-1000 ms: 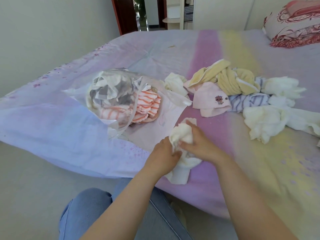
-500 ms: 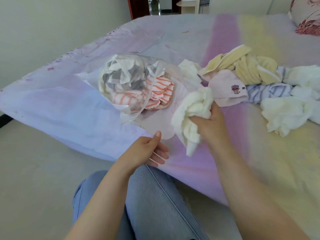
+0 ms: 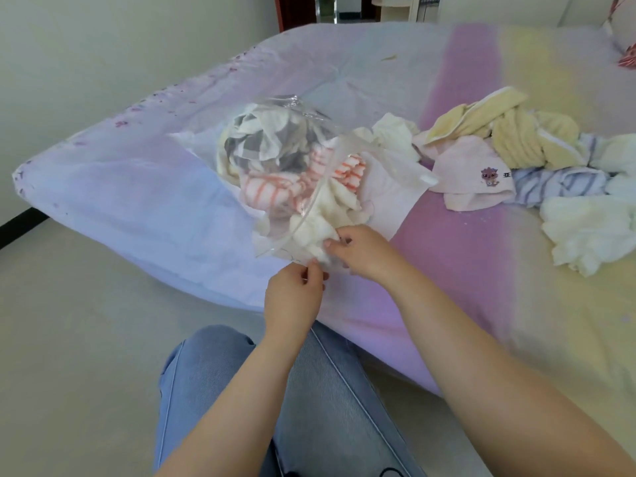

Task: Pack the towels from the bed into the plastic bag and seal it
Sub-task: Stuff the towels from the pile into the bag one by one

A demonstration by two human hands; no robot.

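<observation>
The left hand (image 3: 296,290) pinched the thin, slippery plastic bag (image 3: 275,156) rim; the right hand (image 3: 358,253) gripped the soft, light cream towel (image 3: 330,215), best bunched.

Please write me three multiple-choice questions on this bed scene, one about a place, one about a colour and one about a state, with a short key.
1. Where does the pink towel with the cartoon patch lie?
A. Inside the plastic bag
B. On the bed, right of the bag
C. On the floor

2. What colour are the stripes on the towel inside the plastic bag?
A. Orange-red
B. Green
C. Black

3. What is the right hand doing?
A. Resting flat on the bed
B. Gripping the cream towel at the bag's mouth
C. Holding the yellow towel

Key: 1 B, it lies loose on the bed beside the bag. 2 A, the striped towel shows orange-red bands. 3 B, its fingers close on the cream towel while the left hand pinches the bag's edge.
</observation>
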